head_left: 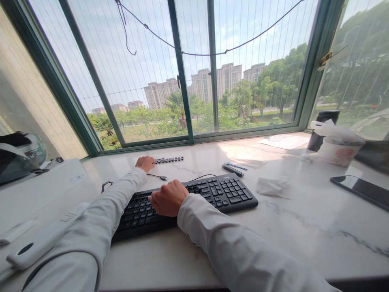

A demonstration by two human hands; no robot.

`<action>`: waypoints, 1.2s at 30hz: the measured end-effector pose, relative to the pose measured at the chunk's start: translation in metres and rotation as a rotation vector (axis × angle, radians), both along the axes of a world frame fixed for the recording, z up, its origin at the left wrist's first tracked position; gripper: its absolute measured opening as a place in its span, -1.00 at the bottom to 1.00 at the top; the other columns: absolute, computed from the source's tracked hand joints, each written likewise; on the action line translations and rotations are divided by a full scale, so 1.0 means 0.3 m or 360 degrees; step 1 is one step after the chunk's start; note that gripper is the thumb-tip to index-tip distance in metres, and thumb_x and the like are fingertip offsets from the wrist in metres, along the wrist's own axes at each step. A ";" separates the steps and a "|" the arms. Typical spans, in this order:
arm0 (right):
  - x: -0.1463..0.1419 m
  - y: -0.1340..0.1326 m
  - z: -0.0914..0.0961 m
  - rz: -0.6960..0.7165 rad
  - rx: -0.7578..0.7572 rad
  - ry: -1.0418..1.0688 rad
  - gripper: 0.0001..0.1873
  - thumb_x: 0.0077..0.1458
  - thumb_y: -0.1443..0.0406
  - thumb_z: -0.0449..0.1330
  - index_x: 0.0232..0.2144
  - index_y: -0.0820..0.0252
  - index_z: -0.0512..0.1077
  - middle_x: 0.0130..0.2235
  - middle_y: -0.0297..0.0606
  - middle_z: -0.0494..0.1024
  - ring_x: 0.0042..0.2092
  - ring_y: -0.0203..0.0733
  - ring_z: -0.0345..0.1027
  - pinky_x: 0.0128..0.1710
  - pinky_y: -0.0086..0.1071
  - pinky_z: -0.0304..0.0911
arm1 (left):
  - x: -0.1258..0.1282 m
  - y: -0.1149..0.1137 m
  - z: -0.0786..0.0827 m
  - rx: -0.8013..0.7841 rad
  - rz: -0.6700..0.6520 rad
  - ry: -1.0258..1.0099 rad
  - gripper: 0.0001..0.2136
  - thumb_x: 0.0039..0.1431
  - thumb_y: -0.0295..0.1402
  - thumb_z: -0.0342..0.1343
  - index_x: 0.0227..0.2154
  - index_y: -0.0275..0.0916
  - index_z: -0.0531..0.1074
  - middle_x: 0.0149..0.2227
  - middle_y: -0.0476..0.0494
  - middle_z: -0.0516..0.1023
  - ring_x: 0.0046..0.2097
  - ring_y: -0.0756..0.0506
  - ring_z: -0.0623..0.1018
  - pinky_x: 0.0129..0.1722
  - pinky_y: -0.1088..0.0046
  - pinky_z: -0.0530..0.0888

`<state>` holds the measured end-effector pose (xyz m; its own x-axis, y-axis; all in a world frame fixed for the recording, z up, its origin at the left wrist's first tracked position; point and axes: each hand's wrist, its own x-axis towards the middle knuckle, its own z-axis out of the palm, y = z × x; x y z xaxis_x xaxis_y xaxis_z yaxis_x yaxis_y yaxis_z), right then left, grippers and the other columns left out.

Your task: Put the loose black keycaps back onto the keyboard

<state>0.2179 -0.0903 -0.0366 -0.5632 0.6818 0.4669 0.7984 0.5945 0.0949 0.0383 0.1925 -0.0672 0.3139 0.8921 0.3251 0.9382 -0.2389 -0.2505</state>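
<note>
My left hand (145, 163) rests on the windowsill counter at the left end of a row of small black keycaps (172, 159). Its fingers are pinched together at the end keycap, their tips partly hidden. Below it lies a black computer keyboard (223, 194), slightly tilted across the counter. Over the keyboard's middle is my right hand (170, 198), its fingers curled and closed; whatever they hold or press is hidden under the hand. Just right of that hand, some key positions (193, 189) show bare sockets without caps.
A cable plug (163, 177) lies behind the keyboard. Near its right end are a dark pen-like tool (232, 170), a thin blue tool (237, 166) and a crumpled clear bag (273, 185). Further right are a phone (361, 190), a bagged cup (340, 150) and a black bottle (316, 138). A white box (60, 182) stands left.
</note>
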 end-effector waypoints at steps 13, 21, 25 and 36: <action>0.001 0.002 0.002 -0.0045 -0.0006 -0.0033 -0.62 0.17 0.18 -0.04 -0.42 0.21 0.52 -0.42 -0.11 0.56 -0.37 -0.10 0.45 -0.40 -0.30 0.22 | -0.010 -0.050 0.035 -0.0014 -0.0034 -0.0054 -0.76 -0.01 -0.22 0.03 -0.38 -0.12 0.57 -0.25 -0.22 0.56 -0.16 -0.25 0.50 -0.17 0.31 0.31; 0.023 0.013 0.020 -0.0286 -0.0069 0.0017 -0.53 0.23 0.18 -0.16 -0.37 0.21 0.51 -0.37 -0.06 0.56 -0.32 -0.08 0.45 -0.38 -0.30 0.18 | 0.019 -0.297 0.145 0.0227 -0.0287 -0.0209 -0.68 0.19 -0.15 -0.09 -0.15 -0.04 0.51 -0.10 -0.09 0.53 -0.08 -0.19 0.46 -0.19 0.36 0.30; 0.054 0.031 0.033 -0.0522 -0.0146 0.0081 -0.45 0.24 0.04 -0.26 -0.14 0.14 0.44 -0.31 -0.06 0.56 -0.25 -0.07 0.44 -0.31 -0.28 0.16 | 0.061 -0.492 0.178 0.0271 -0.0528 -0.0332 -0.66 0.23 -0.13 -0.11 -0.11 -0.06 0.49 -0.12 -0.13 0.54 -0.12 -0.15 0.48 -0.30 0.43 0.30; 0.092 0.073 0.016 -0.0804 -0.0153 0.0164 -0.34 0.15 -0.12 -0.33 0.08 0.03 0.22 -0.31 -0.10 0.56 -0.24 -0.03 0.44 -0.29 -0.30 0.13 | 0.068 -0.670 0.137 0.0287 -0.0828 -0.0197 -0.66 0.26 -0.14 -0.14 -0.14 -0.09 0.49 -0.20 -0.16 0.56 -0.30 -0.05 0.48 -0.44 0.49 0.21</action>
